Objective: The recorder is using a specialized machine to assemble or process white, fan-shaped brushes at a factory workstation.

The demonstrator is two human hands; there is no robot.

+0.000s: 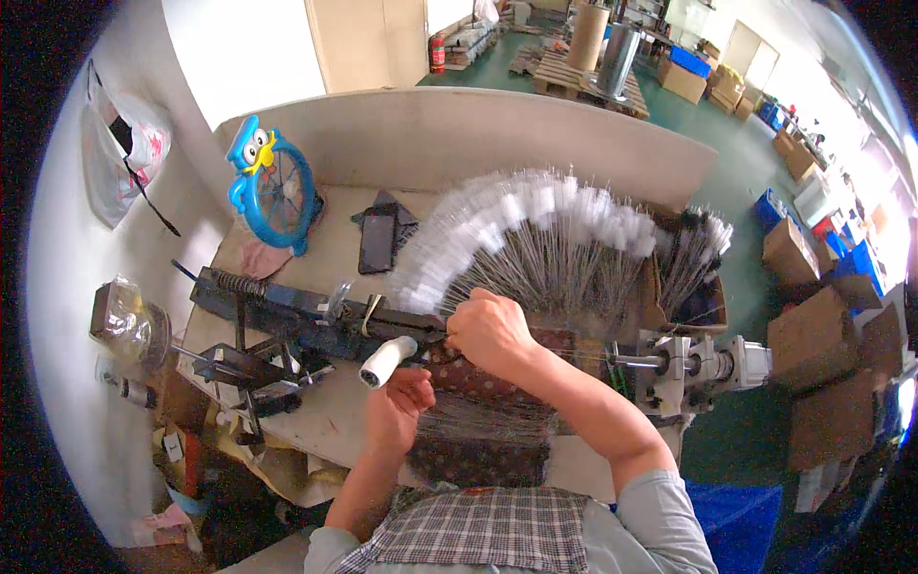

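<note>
At the end of a long dark metal machine (306,308), my right hand (490,333) is closed, with its fingertips pinched together. Whatever lies between those fingertips is hidden or too thin to make out. Lower and to the left, my left hand (394,409) has curled fingers just below a white handle (389,362); I cannot make out anything in them. Beyond my hands spreads a wide fan of thin wire brushes (535,215) with white bristle tips. Under my right forearm is a dark spotted cloth (478,461), and many fine wires (488,416) lie across it.
A box of more brushes (690,277) stands right of the fan, above a white motor-like unit with a shaft (703,362). A dark phone (378,239) and a blue cartoon fan (273,191) are at the back left. A low board (459,129) edges the table.
</note>
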